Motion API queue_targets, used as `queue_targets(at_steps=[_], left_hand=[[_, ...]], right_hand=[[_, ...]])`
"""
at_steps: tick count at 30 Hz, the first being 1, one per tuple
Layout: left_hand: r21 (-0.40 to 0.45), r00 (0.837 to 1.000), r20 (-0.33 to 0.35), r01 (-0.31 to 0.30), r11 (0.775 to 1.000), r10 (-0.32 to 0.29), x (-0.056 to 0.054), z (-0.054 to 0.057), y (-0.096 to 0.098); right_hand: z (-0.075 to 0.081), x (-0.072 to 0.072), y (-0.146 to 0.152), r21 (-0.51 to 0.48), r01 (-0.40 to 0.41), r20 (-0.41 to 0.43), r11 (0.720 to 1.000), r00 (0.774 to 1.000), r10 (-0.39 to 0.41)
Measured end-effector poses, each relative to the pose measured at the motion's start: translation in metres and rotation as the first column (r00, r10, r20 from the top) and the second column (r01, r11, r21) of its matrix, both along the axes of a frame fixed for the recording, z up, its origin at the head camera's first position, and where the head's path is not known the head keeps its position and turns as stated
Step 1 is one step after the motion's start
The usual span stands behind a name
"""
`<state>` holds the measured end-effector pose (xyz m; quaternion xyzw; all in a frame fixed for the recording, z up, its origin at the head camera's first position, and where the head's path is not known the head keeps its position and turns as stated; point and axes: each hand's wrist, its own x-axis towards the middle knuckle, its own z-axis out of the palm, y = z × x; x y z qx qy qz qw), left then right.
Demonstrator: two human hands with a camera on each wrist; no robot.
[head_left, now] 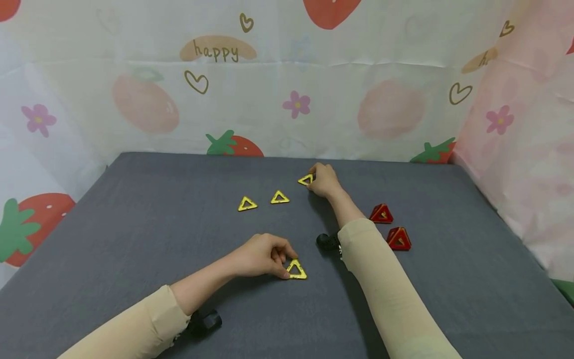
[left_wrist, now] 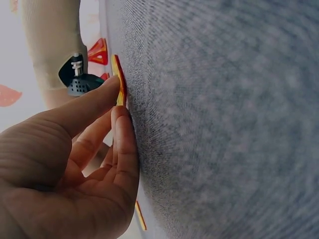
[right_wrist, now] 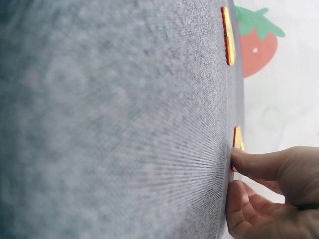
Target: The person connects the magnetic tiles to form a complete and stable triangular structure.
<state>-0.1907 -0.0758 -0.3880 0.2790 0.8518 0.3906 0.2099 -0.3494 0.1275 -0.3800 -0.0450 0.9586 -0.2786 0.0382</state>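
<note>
In the head view, my left hand [head_left: 264, 257] is at the near middle of the table, thumb and forefinger pinching a yellow triangle tile [head_left: 303, 275]. The left wrist view shows this tile [left_wrist: 117, 63] edge-on, low against the cloth, with a red underside. Farther off, my right hand [head_left: 325, 180] holds another yellow triangle tile [head_left: 304, 179] near the back edge. Its thumb covers part of that tile [right_wrist: 238, 135] in the right wrist view. Two more yellow tiles, a middle one [head_left: 280, 197] and a left one [head_left: 247, 204], lie flat on the cloth.
Right of my right forearm stand two red pyramids, a far one [head_left: 381, 214] and a nearer one [head_left: 399, 239]. Grey cloth [head_left: 134, 224] covers the table. A printed curtain [head_left: 278, 65] hangs behind it. Black wrist cameras [head_left: 204, 321] hang under both sleeves.
</note>
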Motion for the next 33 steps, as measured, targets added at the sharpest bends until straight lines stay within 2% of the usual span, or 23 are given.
queue_targets(at_steps=[7,11,14,17,20,24,28,31,33], left_hand=[[0.006,1.0,0.01,0.009,1.0,-0.009,0.001,-0.001,-0.001],[0.002,1.0,0.014,0.0,1.0,0.0,0.002,-0.001,-0.002],[0.004,1.0,0.024,-0.003,1.0,0.003,0.002,-0.001,-0.001],[0.006,1.0,0.031,-0.003,1.0,0.003,0.002,-0.001,0.0],[0.006,1.0,0.023,0.002,1.0,-0.002,0.001,-0.001,0.001],[0.006,1.0,0.007,0.007,1.0,-0.007,0.001,0.0,0.001],[0.003,1.0,0.007,0.006,1.0,-0.006,0.001,0.001,0.001],[-0.004,1.0,-0.001,0.007,1.0,-0.007,0.0,0.001,0.001],[-0.008,1.0,-0.01,0.008,1.0,-0.009,0.0,0.001,0.002]], right_hand=[[0.0,0.005,-0.003,-0.067,0.131,-0.047,0.989,0.99,-0.134],[0.005,0.01,-0.007,-0.117,0.148,-0.097,0.982,0.982,-0.16],[0.013,0.015,-0.007,-0.178,0.132,-0.143,0.975,0.977,-0.159],[0.024,0.023,-0.005,-0.268,0.071,-0.162,0.961,0.98,-0.118],[0.039,0.033,-0.002,-0.357,-0.011,-0.156,0.934,0.987,-0.048],[0.058,0.048,0.003,-0.406,-0.091,-0.155,0.909,0.987,0.029],[0.067,0.066,0.006,-0.39,-0.178,-0.174,0.903,0.978,0.117],[0.067,0.083,0.007,-0.361,-0.253,-0.18,0.898,0.963,0.199],[0.063,0.096,0.008,-0.355,-0.304,-0.164,0.884,0.951,0.261]])
